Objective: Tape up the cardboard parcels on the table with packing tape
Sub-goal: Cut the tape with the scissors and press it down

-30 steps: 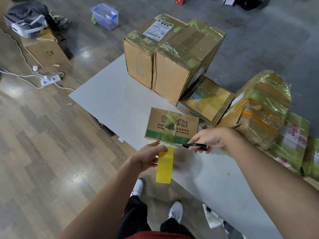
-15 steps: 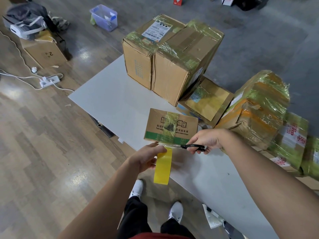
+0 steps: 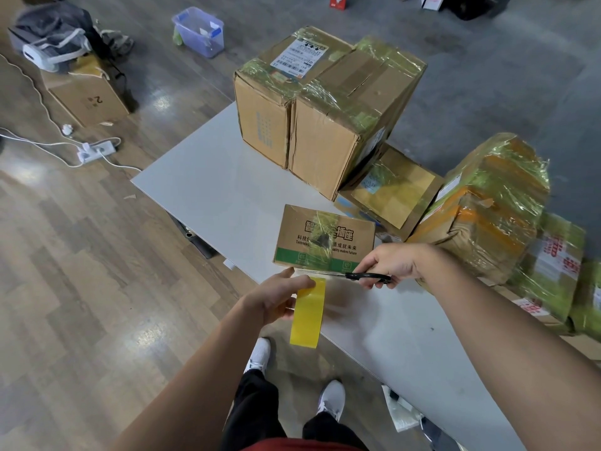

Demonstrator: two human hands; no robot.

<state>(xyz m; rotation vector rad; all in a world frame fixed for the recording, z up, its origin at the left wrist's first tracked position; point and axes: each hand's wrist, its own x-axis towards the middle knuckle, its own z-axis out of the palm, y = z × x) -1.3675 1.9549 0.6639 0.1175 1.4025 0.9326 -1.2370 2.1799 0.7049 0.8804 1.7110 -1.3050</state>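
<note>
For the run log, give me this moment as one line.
step: tape cut | left hand: holds yellow tape | right hand: grips scissors | blades: between yellow tape and small box

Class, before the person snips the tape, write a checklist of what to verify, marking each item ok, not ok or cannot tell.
1. Grip of the left hand on the yellow tape: ok.
2. Hold of the right hand on the scissors: ok.
3. Scissors lined up along the near edge of the small box: ok.
4. Left fingers clear of the blades: cannot tell.
5. Tape stuck flat on the box: cannot tell.
</note>
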